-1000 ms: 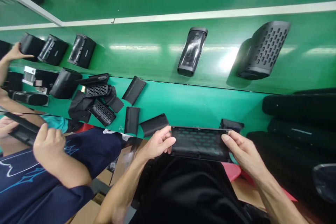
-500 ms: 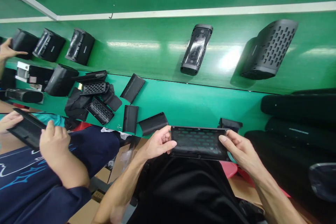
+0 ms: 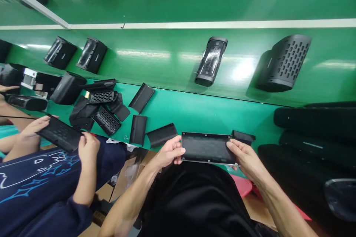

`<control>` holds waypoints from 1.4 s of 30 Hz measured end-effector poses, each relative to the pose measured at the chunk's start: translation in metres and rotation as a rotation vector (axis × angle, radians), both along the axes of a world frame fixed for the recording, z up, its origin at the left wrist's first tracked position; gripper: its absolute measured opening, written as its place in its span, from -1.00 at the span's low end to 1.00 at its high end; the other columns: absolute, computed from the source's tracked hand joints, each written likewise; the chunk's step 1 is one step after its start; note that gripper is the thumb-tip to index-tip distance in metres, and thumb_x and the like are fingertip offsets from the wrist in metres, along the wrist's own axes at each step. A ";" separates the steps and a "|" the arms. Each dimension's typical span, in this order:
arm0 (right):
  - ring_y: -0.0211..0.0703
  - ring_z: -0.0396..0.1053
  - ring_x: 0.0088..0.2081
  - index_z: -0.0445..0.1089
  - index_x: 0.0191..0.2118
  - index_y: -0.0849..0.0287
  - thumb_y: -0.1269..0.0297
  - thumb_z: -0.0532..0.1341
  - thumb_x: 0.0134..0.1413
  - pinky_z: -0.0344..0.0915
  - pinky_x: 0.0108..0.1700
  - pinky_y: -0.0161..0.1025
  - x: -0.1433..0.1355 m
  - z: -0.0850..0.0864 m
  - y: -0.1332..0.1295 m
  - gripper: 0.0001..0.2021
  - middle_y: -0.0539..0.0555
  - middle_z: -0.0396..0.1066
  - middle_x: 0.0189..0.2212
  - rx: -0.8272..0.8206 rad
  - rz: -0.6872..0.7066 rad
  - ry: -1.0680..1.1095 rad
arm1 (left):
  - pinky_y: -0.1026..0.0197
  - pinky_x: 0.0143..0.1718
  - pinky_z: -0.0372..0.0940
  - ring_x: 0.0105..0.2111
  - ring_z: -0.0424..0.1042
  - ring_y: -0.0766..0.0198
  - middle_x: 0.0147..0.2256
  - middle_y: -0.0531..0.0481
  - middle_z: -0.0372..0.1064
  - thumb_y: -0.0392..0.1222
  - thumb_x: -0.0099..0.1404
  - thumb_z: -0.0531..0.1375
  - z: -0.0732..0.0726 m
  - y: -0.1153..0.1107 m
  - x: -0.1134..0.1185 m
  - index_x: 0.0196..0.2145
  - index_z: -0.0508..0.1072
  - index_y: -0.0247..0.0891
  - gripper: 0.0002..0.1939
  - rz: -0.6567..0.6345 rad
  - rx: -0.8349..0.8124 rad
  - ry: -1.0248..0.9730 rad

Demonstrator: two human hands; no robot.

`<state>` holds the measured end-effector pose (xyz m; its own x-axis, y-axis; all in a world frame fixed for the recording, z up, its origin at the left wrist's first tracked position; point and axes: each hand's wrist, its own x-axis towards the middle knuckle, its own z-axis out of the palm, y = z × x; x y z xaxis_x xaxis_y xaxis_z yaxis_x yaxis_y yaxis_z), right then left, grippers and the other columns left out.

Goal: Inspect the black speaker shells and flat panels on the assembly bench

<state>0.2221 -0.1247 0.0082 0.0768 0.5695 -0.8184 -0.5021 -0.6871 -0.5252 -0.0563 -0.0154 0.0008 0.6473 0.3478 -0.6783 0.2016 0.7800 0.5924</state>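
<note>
A black rectangular panel (image 3: pixel 207 149) with small tabs along its long edges is held level in front of my body. My left hand (image 3: pixel 170 151) pinches its left end, thumb on top. At the right end, my right hand (image 3: pixel 244 152) grips it, the thumb lying over the corner. Just beyond the panel, another black piece (image 3: pixel 243 137) rests partly hidden on the green table (image 3: pixel 205 113). Left of my left hand lie a curved black panel (image 3: pixel 162 135), an upright one (image 3: pixel 138 129) and a tilted one (image 3: pixel 141 97).
Perforated black grilles (image 3: pixel 106 120) and dark sheets (image 3: pixel 82 113) are piled at left. Black speakers (image 3: pixel 283 63) stand on the green surface behind. Large black cases (image 3: pixel 311 144) are stacked at right. At left, a person in a navy shirt (image 3: pixel 52 189) holds a similar panel (image 3: pixel 59 133).
The panel in my hands has tilted, and the holes seen through it before barely show. The view has shifted slightly. The neighbouring person's panel has moved right, and a hand has left the far-left speaker.
</note>
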 end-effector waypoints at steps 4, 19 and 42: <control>-0.35 0.11 -0.75 0.38 -0.43 0.12 -0.29 0.53 -0.22 0.10 -0.75 -0.37 -0.001 0.001 0.003 -0.42 -0.13 0.22 -0.71 -0.019 -0.003 -0.002 | 0.43 -0.70 0.08 -0.65 0.32 0.49 -0.40 0.10 0.38 0.14 0.23 0.43 -0.001 -0.002 0.000 0.00 0.33 -0.30 -0.40 0.015 -0.008 -0.007; -0.36 0.10 -0.74 0.36 -0.46 0.12 -0.28 0.52 -0.16 0.09 -0.74 -0.36 0.002 -0.007 0.000 -0.43 -0.15 0.17 -0.70 -0.002 -0.009 -0.029 | 0.42 -0.66 0.13 -0.65 0.33 0.48 -0.41 0.13 0.38 0.14 0.22 0.43 -0.004 -0.004 0.002 0.03 0.34 -0.28 -0.38 0.024 0.006 -0.041; -0.28 0.20 -0.65 0.44 -0.40 0.12 -0.21 0.54 -0.13 0.22 -0.57 -0.30 0.015 -0.007 0.010 -0.50 -0.09 0.33 -0.65 0.037 0.042 -0.001 | 0.33 -0.65 0.18 -0.64 0.41 0.31 -0.49 0.04 0.46 0.46 0.30 0.16 -0.012 0.026 0.007 -0.08 0.40 -0.28 -0.32 -0.026 0.131 0.026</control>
<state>0.2368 -0.1142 0.0016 0.0532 0.6019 -0.7968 -0.4723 -0.6879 -0.5512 -0.0490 0.0105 -0.0113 0.6403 0.4181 -0.6443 0.2370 0.6903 0.6836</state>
